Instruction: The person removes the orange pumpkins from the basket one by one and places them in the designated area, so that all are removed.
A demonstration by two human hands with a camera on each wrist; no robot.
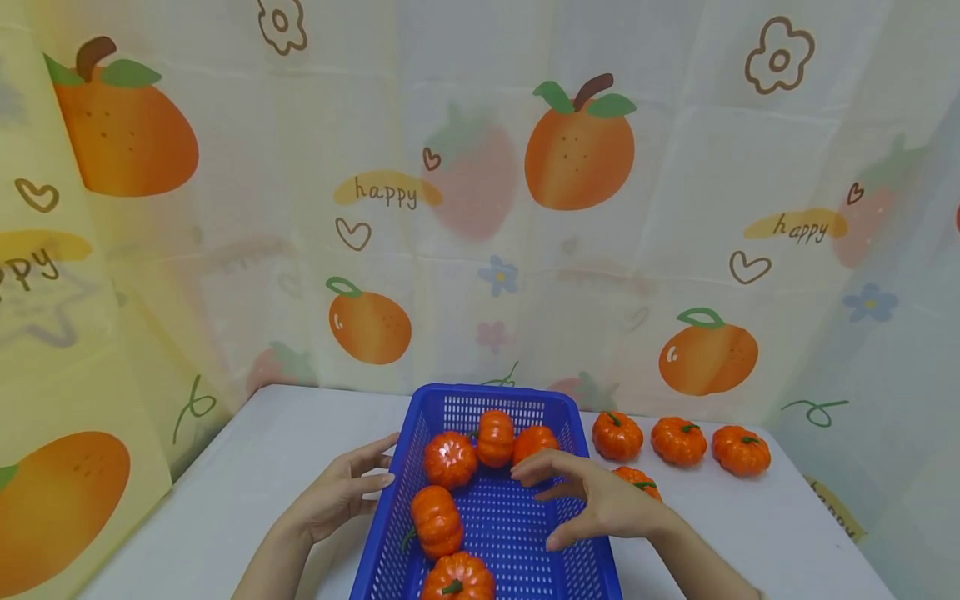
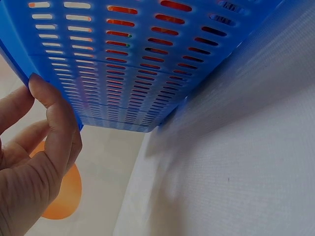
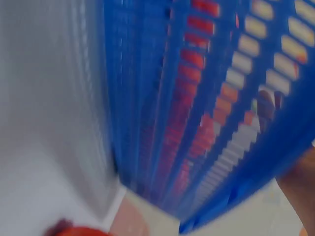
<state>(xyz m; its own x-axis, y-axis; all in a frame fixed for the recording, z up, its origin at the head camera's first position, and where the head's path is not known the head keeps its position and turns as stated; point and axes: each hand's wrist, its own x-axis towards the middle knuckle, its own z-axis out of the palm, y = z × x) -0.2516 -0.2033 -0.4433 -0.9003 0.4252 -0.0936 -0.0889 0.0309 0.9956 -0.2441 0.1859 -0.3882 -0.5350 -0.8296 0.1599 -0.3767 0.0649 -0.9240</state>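
Note:
A blue plastic basket (image 1: 487, 533) with slotted walls stands on the table, several small orange toy pumpkins (image 1: 437, 522) inside it. My left hand (image 1: 337, 493) is at the basket's left side, its fingertips touching the rim. In the left wrist view, bent fingers (image 2: 59, 118) rest against that rim, not wrapped round it. My right hand (image 1: 600, 496) hovers over the basket's right side with nothing in it, thumb and fingers spread apart. Nearest to its fingertips is a pumpkin (image 1: 534, 440) at the basket's far right, which they partly cover. The right wrist view is blurred.
To the basket's right, a row of three pumpkins (image 1: 678, 442) lies on the white table (image 1: 315, 417). Another pumpkin (image 1: 637, 481) is partly hidden behind my right hand. A fruit-printed curtain (image 1: 480, 208) hangs behind the table.

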